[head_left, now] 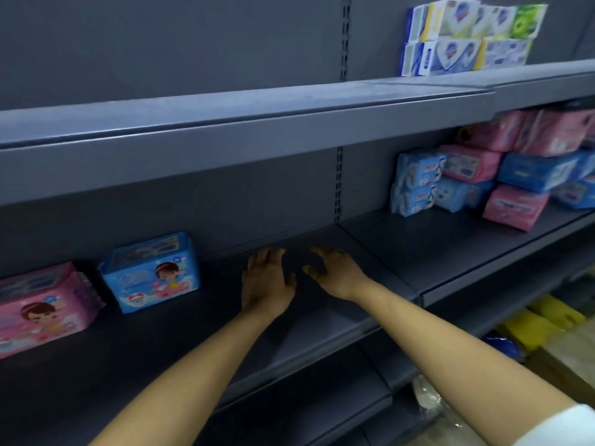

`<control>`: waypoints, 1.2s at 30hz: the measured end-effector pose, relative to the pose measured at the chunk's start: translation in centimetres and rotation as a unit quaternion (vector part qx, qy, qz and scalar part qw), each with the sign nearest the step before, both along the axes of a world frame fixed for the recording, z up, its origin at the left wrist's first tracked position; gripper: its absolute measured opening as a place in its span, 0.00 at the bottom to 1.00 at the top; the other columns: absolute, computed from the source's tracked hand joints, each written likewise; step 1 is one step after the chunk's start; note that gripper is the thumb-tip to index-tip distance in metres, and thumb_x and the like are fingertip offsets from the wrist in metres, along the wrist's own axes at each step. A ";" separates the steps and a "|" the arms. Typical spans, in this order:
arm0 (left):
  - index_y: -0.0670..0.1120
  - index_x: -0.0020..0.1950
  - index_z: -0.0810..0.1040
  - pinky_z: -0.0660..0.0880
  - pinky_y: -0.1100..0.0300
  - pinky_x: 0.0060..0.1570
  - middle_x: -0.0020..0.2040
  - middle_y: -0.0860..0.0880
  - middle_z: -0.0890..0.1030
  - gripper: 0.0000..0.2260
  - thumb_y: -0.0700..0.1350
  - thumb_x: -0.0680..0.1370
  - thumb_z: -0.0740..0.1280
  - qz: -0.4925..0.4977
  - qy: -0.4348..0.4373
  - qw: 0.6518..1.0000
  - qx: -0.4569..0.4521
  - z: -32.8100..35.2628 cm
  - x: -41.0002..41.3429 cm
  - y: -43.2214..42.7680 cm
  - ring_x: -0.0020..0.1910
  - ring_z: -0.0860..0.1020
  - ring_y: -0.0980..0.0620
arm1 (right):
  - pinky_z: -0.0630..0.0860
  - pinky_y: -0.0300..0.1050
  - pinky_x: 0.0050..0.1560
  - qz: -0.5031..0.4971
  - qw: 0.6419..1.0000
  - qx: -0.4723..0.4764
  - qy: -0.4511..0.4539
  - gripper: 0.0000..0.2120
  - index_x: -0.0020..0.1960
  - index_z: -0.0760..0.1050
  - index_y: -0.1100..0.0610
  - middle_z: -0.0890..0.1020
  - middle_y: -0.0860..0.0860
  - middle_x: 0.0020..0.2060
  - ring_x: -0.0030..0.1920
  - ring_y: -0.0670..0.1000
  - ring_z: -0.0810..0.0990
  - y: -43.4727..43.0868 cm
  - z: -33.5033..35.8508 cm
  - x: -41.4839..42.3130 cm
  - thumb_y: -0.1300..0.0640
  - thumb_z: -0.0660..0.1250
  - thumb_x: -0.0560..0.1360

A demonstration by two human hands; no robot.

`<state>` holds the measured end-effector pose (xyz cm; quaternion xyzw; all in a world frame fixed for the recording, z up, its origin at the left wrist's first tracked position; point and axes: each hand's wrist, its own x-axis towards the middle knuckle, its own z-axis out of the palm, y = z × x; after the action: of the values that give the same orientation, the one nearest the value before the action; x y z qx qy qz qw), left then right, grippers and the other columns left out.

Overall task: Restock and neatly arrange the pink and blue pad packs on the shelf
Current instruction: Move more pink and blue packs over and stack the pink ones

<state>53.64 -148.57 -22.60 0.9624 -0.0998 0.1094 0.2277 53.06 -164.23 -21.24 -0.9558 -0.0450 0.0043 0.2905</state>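
Observation:
A pink pad pack stands at the far left of the dark grey shelf, with a blue pad pack upright to its right. Both hands reach over the shelf's bare middle. My left hand and my right hand are side by side, fingers straight, holding nothing. A loose heap of pink and blue pad packs lies on the same shelf level at the far right, well beyond my right hand.
The shelf above overhangs the hands and carries stacked soap boxes at its right end. Below the shelf at the lower right lie yellow items and clear plastic wrap.

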 end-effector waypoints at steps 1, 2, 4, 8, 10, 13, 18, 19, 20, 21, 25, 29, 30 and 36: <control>0.49 0.74 0.63 0.63 0.52 0.69 0.73 0.51 0.64 0.25 0.51 0.78 0.64 -0.005 0.008 1.000 0.000 0.0 0.2 -1.4 0.71 0.61 0.48 | 0.59 0.45 0.73 -0.007 1.000 -0.002 0.000 0.28 0.76 0.59 0.55 0.63 0.52 0.75 0.74 0.54 0.60 -1.3 0.0 0.1 0.46 0.60 0.80; 0.49 0.74 0.63 0.63 0.52 0.69 0.73 0.50 0.64 0.25 0.51 0.79 0.64 -0.011 0.014 1.000 0.000 0.0 0.5 -2.7 0.72 0.61 0.48 | 0.61 0.46 0.72 -0.014 1.000 -0.001 -0.001 0.27 0.75 0.60 0.55 0.65 0.52 0.74 0.73 0.54 0.62 -2.5 0.0 0.3 0.47 0.60 0.80; 0.49 0.74 0.63 0.63 0.52 0.69 0.73 0.50 0.64 0.24 0.51 0.79 0.64 -0.024 0.024 0.999 0.002 0.0 1.1 -5.3 0.72 0.61 0.47 | 0.65 0.47 0.69 -0.028 1.000 0.009 -0.001 0.25 0.73 0.65 0.54 0.69 0.52 0.71 0.71 0.54 0.67 -5.0 0.1 0.6 0.47 0.61 0.79; 0.50 0.74 0.63 0.64 0.50 0.69 0.73 0.49 0.64 0.24 0.51 0.79 0.63 -0.039 0.048 0.998 0.007 0.2 2.0 -10.3 0.72 0.61 0.46 | 0.65 0.52 0.70 -0.061 0.998 0.006 0.006 0.27 0.73 0.64 0.54 0.67 0.54 0.72 0.72 0.56 0.64 -10.2 -0.3 0.8 0.45 0.62 0.77; 0.50 0.74 0.63 0.64 0.50 0.69 0.73 0.48 0.65 0.23 0.51 0.79 0.63 -0.047 0.054 0.997 0.004 0.2 2.2 -12.7 0.71 0.62 0.46 | 0.64 0.50 0.71 -0.071 0.997 -0.006 0.004 0.28 0.74 0.63 0.56 0.66 0.55 0.73 0.73 0.57 0.63 -12.9 -0.3 0.9 0.47 0.62 0.78; 0.50 0.73 0.64 0.65 0.48 0.68 0.72 0.47 0.66 0.23 0.50 0.79 0.63 -0.061 0.064 0.996 -0.001 0.0 2.3 -16.1 0.71 0.62 0.45 | 0.64 0.48 0.69 -0.084 0.996 -0.014 0.004 0.26 0.73 0.65 0.57 0.67 0.57 0.72 0.71 0.57 0.64 -16.8 -0.6 0.8 0.50 0.63 0.78; 0.50 0.73 0.64 0.67 0.46 0.66 0.72 0.47 0.66 0.23 0.51 0.79 0.62 -0.076 0.077 0.994 -0.006 -0.4 2.1 -21.9 0.70 0.64 0.44 | 0.67 0.47 0.67 -0.112 0.994 -0.004 0.008 0.26 0.72 0.65 0.58 0.69 0.58 0.69 0.68 0.58 0.68 -22.2 -0.8 -0.1 0.50 0.63 0.77; 0.50 0.73 0.64 0.67 0.45 0.65 0.72 0.47 0.66 0.23 0.51 0.79 0.62 -0.080 0.078 0.994 -0.006 -0.4 2.1 -23.0 0.69 0.64 0.44 | 0.67 0.47 0.66 -0.120 0.993 0.003 0.004 0.26 0.72 0.65 0.58 0.69 0.58 0.68 0.67 0.58 0.69 -23.1 -0.8 -0.2 0.50 0.64 0.77; 0.51 0.73 0.64 0.68 0.45 0.65 0.72 0.47 0.66 0.23 0.51 0.79 0.62 -0.083 0.079 0.993 -0.006 -0.4 2.2 -24.1 0.69 0.65 0.43 | 0.67 0.46 0.66 -0.126 0.992 0.007 0.001 0.25 0.72 0.65 0.58 0.69 0.58 0.68 0.67 0.58 0.69 -24.0 -0.8 -0.3 0.50 0.64 0.77; 0.51 0.73 0.63 0.68 0.45 0.65 0.72 0.47 0.66 0.23 0.51 0.79 0.63 -0.085 0.079 0.993 -0.005 -0.4 2.2 -25.1 0.69 0.65 0.44 | 0.67 0.45 0.65 -0.130 0.992 0.009 -0.001 0.25 0.72 0.65 0.58 0.69 0.59 0.68 0.67 0.58 0.69 -24.8 -0.9 -0.4 0.51 0.64 0.78; 0.51 0.73 0.63 0.69 0.44 0.64 0.72 0.47 0.65 0.24 0.51 0.78 0.63 -0.106 0.073 0.992 -0.003 -0.3 2.9 -28.3 0.69 0.66 0.43 | 0.67 0.43 0.63 -0.146 0.989 0.021 -0.005 0.25 0.72 0.65 0.58 0.69 0.59 0.68 0.67 0.57 0.69 -27.5 -1.0 -0.3 0.51 0.64 0.78; 0.50 0.73 0.63 0.67 0.45 0.66 0.73 0.47 0.63 0.25 0.51 0.78 0.65 -0.116 0.060 0.991 -0.018 -0.1 4.4 -30.9 0.70 0.64 0.44 | 0.66 0.43 0.65 -0.168 0.985 0.034 -0.010 0.26 0.72 0.64 0.59 0.68 0.58 0.69 0.68 0.57 0.68 -29.8 -0.9 0.3 0.51 0.64 0.78; 0.50 0.73 0.62 0.67 0.45 0.67 0.73 0.47 0.62 0.25 0.50 0.78 0.65 -0.118 0.059 0.991 -0.029 -0.1 4.9 -31.6 0.71 0.63 0.45 | 0.66 0.43 0.65 -0.174 0.984 0.036 -0.012 0.26 0.72 0.64 0.59 0.68 0.58 0.69 0.68 0.57 0.68 -30.3 -0.9 0.6 0.51 0.64 0.78; 0.49 0.74 0.58 0.68 0.47 0.65 0.73 0.45 0.60 0.31 0.49 0.76 0.69 -0.099 0.020 0.991 -0.084 1.1 9.0 -35.1 0.70 0.63 0.44 | 0.67 0.45 0.63 -0.195 0.979 0.042 -0.035 0.28 0.73 0.62 0.60 0.69 0.58 0.68 0.67 0.58 0.69 -33.2 -0.1 3.8 0.53 0.65 0.77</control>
<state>62.63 -183.65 -21.51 0.9274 -0.1800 0.0747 0.3192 56.89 -197.45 -21.29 -0.9328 0.1319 -0.0875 0.3238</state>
